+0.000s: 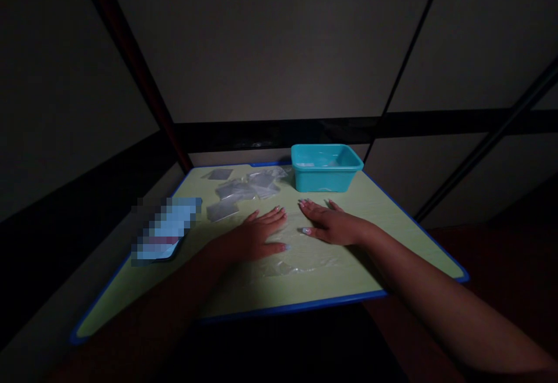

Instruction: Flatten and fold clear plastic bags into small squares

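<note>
A clear plastic bag point(292, 264) lies flat on the table in front of me, its crinkled near edge catching the light. My left hand point(261, 235) rests palm down on its left side, fingers stretched out. Over its right side, my right hand point(329, 223) is also palm down with fingers spread. Both hands appear to press on the plastic and grip nothing. Beyond my left hand are several clear packets point(242, 188) with greyish flat contents, and one grey packet point(223, 211) lies closest to that hand.
A turquoise plastic bin point(326, 179) stands at the table's back right, with something pale inside. At the left edge lies a phone-like device point(168, 232), its screen blurred out. The pale green table point(383, 243) has a blue rim. Wall panels point(270, 52) rise behind it.
</note>
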Tool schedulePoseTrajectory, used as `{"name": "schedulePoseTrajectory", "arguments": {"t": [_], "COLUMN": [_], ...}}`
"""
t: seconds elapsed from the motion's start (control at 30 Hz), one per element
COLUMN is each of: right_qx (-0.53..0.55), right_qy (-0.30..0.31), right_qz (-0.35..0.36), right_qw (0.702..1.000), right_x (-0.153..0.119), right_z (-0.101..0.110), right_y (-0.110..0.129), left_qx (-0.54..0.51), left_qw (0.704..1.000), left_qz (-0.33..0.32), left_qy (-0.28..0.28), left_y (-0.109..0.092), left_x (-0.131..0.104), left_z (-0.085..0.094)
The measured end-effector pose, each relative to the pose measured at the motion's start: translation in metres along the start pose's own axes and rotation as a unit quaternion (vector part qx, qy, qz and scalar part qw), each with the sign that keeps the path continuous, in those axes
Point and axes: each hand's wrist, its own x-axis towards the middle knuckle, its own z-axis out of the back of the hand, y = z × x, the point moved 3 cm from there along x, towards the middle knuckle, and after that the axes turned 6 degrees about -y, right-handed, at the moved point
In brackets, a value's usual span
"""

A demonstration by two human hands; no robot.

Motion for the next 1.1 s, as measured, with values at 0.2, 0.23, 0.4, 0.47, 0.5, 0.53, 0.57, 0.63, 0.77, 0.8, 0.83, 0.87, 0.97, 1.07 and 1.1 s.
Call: {"name": "schedulePoseTrajectory", "arguments": {"t": [0.2, 0.23, 0.4, 0.47, 0.5, 0.53, 0.57, 0.63, 0.77, 0.8, 0.83, 0.87, 0.97, 1.07, 1.1], "right_qx": [-0.021, -0.013, 0.044, 0.051, 0.053, 0.057, 0.063, 0.071, 0.073, 0.076, 0.077, 0.078, 0.065, 0.064, 0.066], "right_qy": [-0.014, -0.018, 0.01, 0.018, 0.013, 0.004, -0.005, -0.005, 0.013, 0.006, -0.005, -0.011, 0.013, 0.035, 0.029], "right_qz": [-0.067, -0.059, 0.03, 0.036, 0.034, 0.034, 0.035, 0.044, 0.051, 0.05, 0.047, 0.042, 0.026, 0.016, 0.012], "right_qw": [0.997, 0.998, 0.999, 0.998, 0.998, 0.998, 0.997, 0.996, 0.996, 0.996, 0.996, 0.996, 0.997, 0.997, 0.997], "right_x": [-0.002, -0.002, -0.003, -0.004, -0.004, -0.004, -0.004, -0.004, -0.004, -0.004, -0.005, -0.005, -0.005, -0.006, -0.006], "right_z": [0.004, 0.004, 0.006, 0.007, 0.007, 0.008, 0.009, 0.009, 0.007, 0.008, 0.009, 0.01, 0.009, 0.009, 0.01], "right_y": [-0.004, -0.003, 0.008, 0.01, 0.01, 0.011, 0.011, 0.013, 0.016, 0.016, 0.016, 0.015, 0.011, 0.009, 0.008], "left_qx": [0.007, 0.009, 0.026, 0.036, 0.044, 0.052, 0.06, 0.069, 0.074, 0.072, 0.07, 0.068, 0.065, 0.057, 0.056], "left_qw": [1.0, 1.0, 1.0, 0.999, 0.998, 0.996, 0.995, 0.992, 0.99, 0.989, 0.987, 0.984, 0.97, 0.955, 0.95], "left_qz": [-0.001, -0.005, 0.012, 0.031, 0.041, 0.05, 0.059, 0.077, 0.098, 0.104, 0.112, 0.121, 0.138, 0.126, 0.128], "left_qy": [-0.012, -0.012, 0.013, -0.009, -0.028, -0.046, -0.061, -0.071, -0.065, -0.074, -0.089, -0.109, -0.191, -0.263, -0.281], "left_y": [-0.007, -0.007, -0.007, -0.005, -0.004, -0.003, -0.002, 0.002, 0.011, 0.014, 0.017, 0.02, 0.032, 0.042, 0.044], "left_x": [0.0, 0.0, 0.001, 0.001, 0.002, 0.002, 0.002, 0.001, 0.0, 0.0, 0.001, 0.002, 0.003, 0.004, 0.004], "left_z": [0.006, 0.007, 0.004, 0.006, 0.008, 0.01, 0.012, 0.014, 0.012, 0.012, 0.012, 0.014, 0.02, 0.026, 0.028]}}
